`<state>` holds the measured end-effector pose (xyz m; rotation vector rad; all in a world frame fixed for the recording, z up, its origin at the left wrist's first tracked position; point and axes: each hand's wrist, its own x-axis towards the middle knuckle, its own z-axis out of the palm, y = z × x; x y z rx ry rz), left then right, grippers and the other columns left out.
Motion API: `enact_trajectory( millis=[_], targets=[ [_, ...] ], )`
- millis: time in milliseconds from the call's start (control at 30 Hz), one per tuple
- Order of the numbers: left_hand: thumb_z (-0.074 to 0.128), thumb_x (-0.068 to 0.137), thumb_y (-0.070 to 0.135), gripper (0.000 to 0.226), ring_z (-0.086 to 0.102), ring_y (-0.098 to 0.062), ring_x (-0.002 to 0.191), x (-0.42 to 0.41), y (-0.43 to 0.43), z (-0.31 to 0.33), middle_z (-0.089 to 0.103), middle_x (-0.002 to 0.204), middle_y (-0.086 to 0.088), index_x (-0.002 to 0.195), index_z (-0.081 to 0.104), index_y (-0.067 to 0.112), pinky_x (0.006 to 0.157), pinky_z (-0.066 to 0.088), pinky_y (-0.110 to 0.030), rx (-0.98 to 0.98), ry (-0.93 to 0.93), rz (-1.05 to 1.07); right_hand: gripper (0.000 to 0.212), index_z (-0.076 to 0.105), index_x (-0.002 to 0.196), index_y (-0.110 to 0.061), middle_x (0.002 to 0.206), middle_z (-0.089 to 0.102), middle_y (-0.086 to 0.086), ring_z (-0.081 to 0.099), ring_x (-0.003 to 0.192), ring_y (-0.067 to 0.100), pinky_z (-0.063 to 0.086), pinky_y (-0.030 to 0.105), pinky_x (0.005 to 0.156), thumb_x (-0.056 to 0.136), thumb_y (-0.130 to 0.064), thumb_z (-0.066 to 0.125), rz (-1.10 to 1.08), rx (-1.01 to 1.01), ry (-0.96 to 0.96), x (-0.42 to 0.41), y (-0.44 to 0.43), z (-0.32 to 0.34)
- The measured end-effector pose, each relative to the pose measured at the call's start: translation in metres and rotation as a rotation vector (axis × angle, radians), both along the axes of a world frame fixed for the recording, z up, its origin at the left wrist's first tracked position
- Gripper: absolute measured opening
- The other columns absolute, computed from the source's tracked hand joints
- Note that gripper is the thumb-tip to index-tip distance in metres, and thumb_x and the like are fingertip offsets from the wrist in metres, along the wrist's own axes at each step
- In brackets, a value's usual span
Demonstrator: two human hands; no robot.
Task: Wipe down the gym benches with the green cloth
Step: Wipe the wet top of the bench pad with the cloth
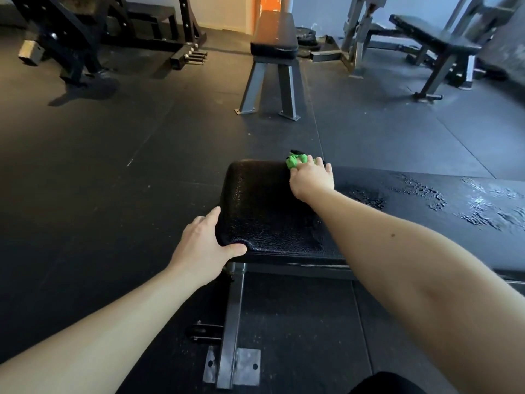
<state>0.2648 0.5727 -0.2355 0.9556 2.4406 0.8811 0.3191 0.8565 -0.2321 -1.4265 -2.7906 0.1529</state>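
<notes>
The main risk sits at the far edge of the bench [264, 217] in the middle of the frame. The green cloth [295, 161] is bunched small under the right hand [312, 180], whose fingers curl over it and press it right at the pad's rim, so a stroke pushed outward could carry the cloth off the edge and drop it to the floor [113, 152], or leave bare palm rubbing the vinyl instead of fabric. A wad that tight also covers little, so streaks seem likely. The wet patches [426, 194] shining toward the right of the frame are the other worry: they look slick, a forearm leaning there could slide, and liquid left standing would undo the wipe. The left hand [204, 245] grips the pad's near left corner, thumb on top and fingers wrapped over the end; it appears to take some weight, so a slip there could tip the person forward. The pad is black, pebbled and matte where dry, on a grey steel leg [233, 322] with a holed foot plate. Dark rubber flooring runs throughout, with a second bench [274, 35] at upper centre, an incline bench [431, 32] at upper right and a black rack [71, 29] at upper left
</notes>
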Motion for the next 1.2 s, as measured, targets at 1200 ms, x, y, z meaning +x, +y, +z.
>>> enact_trajectory(
  millis=[1200],
  targets=[
    [0.076,0.074,0.066,0.11,0.02,-0.016,0.141,0.014,0.008,0.006,0.028,0.153,0.007,0.157,0.028,0.011,0.104,0.041,-0.038,-0.112,0.177,-0.015,0.053,0.053,0.145,-0.016,0.159,0.041,0.007,0.024,0.153,0.03,0.013,0.048,0.127,0.103,-0.035,0.026,0.258,0.025,0.261,0.097,-0.149,-0.02]
  ],
)
